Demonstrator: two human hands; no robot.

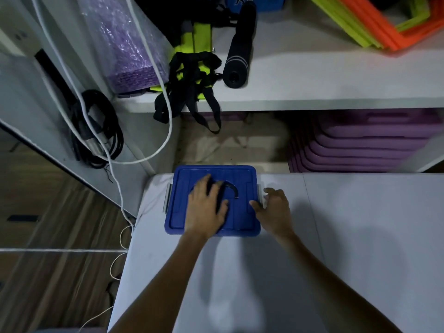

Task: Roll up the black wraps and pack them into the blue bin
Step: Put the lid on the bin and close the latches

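Observation:
The blue bin point(242, 174) sits on the white table point(348, 236) near its far left corner, with its blue lid on. A dark curved handle point(231, 187) lies on the lid. My left hand point(207, 207) rests flat on the lid, fingers spread over the handle's left part. My right hand point(274, 207) is at the bin's right edge, fingers curled by the grey side latch point(260, 192), thumb touching the lid's rim. No black wraps are visible on the table; the bin's inside is hidden.
A white shelf point(312, 75) stands beyond the table with a black foam roller point(239, 51), tangled black straps with yellow-green parts point(192, 87), a wrapped purple mat point(129, 51) and orange and green frames point(374, 22). Purple mats point(360, 145) stack below. White cables point(115, 145) hang at left.

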